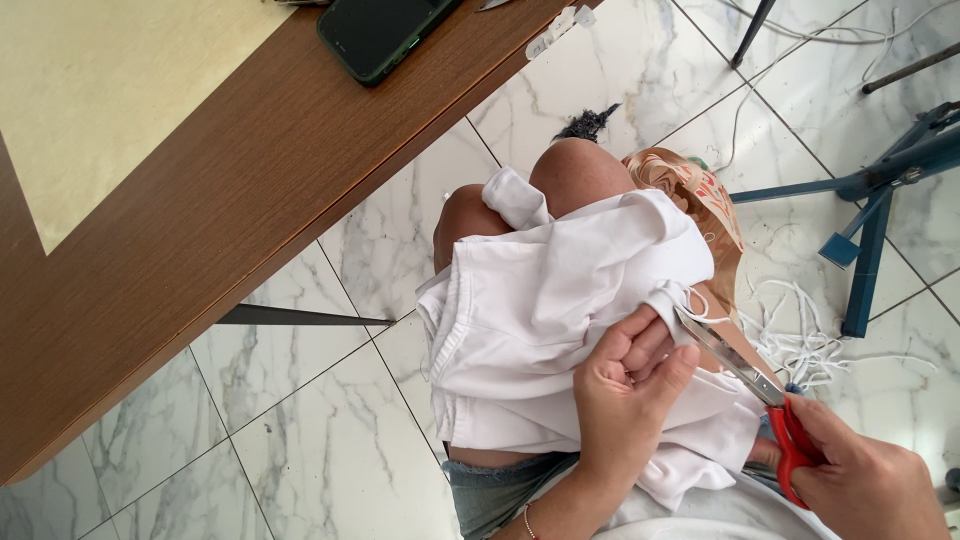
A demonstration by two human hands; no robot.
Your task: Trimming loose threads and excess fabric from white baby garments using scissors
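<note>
A white garment [540, 300] lies bunched over my knees. My left hand [625, 385] pinches a fold of the white fabric near its right edge. My right hand [870, 485] grips red-handled scissors [745, 375], whose metal blades point up and left to the fabric edge just beside my left fingers. A white cord or strip hangs at the blade tips.
A brown wooden table [200, 220] with a dark phone [380, 30] stands to the left. White cut strips [800, 335] lie on the marble floor to the right, by a patterned cloth [700, 195] and a blue metal stand [870, 230].
</note>
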